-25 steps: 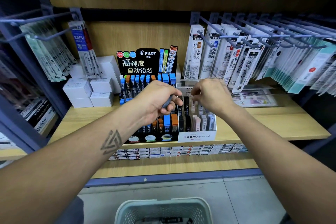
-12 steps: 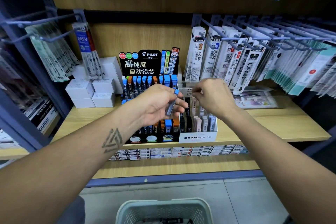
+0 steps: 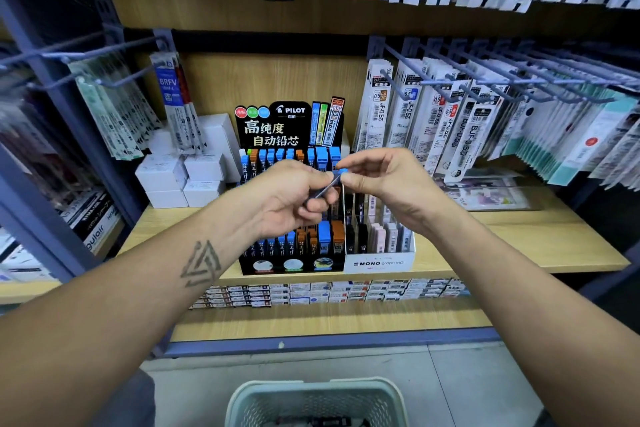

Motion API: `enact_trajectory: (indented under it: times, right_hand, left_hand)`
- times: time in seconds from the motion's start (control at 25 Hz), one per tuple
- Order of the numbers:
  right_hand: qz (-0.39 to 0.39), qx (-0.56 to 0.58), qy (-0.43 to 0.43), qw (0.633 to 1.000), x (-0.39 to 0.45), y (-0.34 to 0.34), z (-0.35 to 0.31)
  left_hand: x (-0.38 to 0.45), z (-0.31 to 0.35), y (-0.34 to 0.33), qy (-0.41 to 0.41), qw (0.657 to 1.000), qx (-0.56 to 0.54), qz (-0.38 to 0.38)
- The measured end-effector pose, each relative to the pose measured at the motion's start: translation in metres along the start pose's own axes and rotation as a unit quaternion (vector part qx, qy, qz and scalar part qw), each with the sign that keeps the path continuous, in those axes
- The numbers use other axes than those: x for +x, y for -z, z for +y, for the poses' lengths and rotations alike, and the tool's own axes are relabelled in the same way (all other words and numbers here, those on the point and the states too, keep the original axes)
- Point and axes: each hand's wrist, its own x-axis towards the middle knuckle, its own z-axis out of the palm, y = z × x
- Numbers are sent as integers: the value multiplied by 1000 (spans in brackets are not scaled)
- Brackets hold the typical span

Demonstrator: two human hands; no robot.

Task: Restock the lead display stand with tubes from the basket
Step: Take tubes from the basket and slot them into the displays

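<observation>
Since half a second earlier: right hand (image 3: pixel 388 189) brought in to meet left hand (image 3: pixel 294 198), tube (image 3: pixel 329 185) raised between them in front of the stand. Tube: slim, dark, blue-capped; tilted, cap end up and to the right. Left fingers (image 3: pixel 317 206) curled round lower body of tube; right thumb and forefinger pinched on or at the blue cap, remaining right fingers loosely spread. Location of tube: in the air, just above middle rows of lead display stand (image 3: pixel 291 253), not yet slotted. Stand: black, tiered, rows of blue- and orange-capped tubes, seated on wooden shelf (image 3: pixel 519 246), touching white Mono box (image 3: pixel 379 262) on its right. Basket (image 3: pixel 315 402): on floor below, dark items faintly visible inside, count not legible. Step judged in hand: transfer or orienting of one tube between hands prior to insertion. Next move judged to require: matching a blue-capped row with a free slot, cap uppermost, lowered straight without disturbing neighbouring tubes.
</observation>
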Motion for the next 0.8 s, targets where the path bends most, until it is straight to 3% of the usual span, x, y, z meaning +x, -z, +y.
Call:
enact_trajectory:
  times: [0.08, 0.16, 0.2, 0.24, 0.32, 0.4, 0.6, 0.8]
  right_hand:
    - [1, 10, 17, 1000, 1, -6, -7]
    - [15, -5, 31, 999, 5, -11, -14]
    - [28, -30, 34, 999, 8, -12, -16]
    - [42, -70, 34, 996, 12, -13, -17]
    - [56, -156, 32, 986, 19, -16, -18]
    - [45, -214, 34, 975, 24, -26, -14]
    - [21, -354, 50, 934, 30, -50, -9]
    - [15, -348, 79, 934, 30, -81, -5]
  left_hand:
    - [-1, 4, 11, -30, 997, 58, 27]
    - [0, 3, 27, -99, 965, 222, 103]
    - [0, 1, 37, -147, 919, 336, 143]
    - [-1, -1, 48, -187, 854, 457, 166]
    - [-10, -4, 64, -208, 731, 628, 166]
    - [-18, -10, 78, -188, 679, 696, 137]
    - [-32, -22, 90, -101, 664, 739, 51]
    - [-37, -8, 97, -113, 678, 721, 86]
